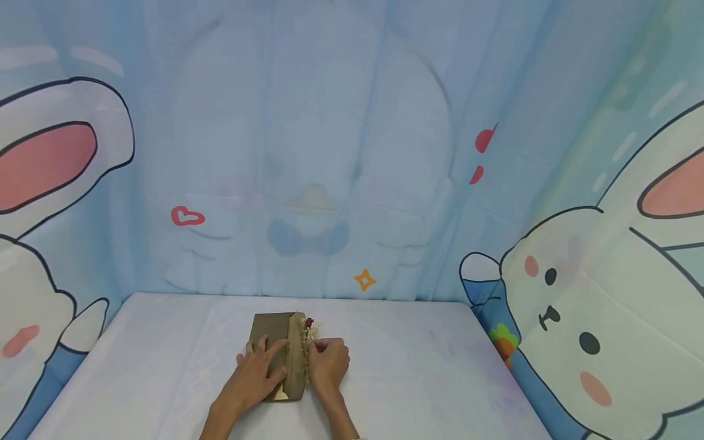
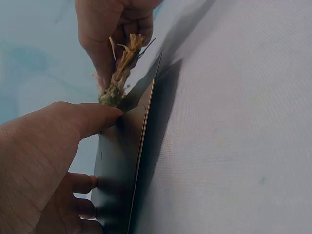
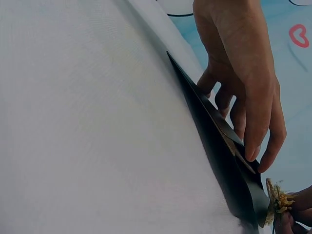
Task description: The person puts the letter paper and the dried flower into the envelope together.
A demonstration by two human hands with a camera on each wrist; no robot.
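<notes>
A brown paper envelope (image 1: 271, 324) with its flap along the right side lies on the white-covered table. My left hand (image 1: 250, 376) rests on it with spread fingers; in the left wrist view the thumb (image 2: 100, 117) touches the flap near the edge. My right hand (image 1: 330, 363) pinches a small bunch of dried flowers (image 1: 310, 328) along the flap's right edge. Its straw-coloured stems (image 2: 129, 53) stick out below the fingers in the left wrist view. In the right wrist view the envelope (image 3: 209, 129) appears edge-on, slightly raised from the cloth, and the fingertips partly hide the bunch.
The white cloth (image 1: 429, 366) covers the table around the envelope. Behind it hangs a light blue curtain (image 1: 330, 122) with printed cartoon rabbits on both sides, meeting the table's far edge.
</notes>
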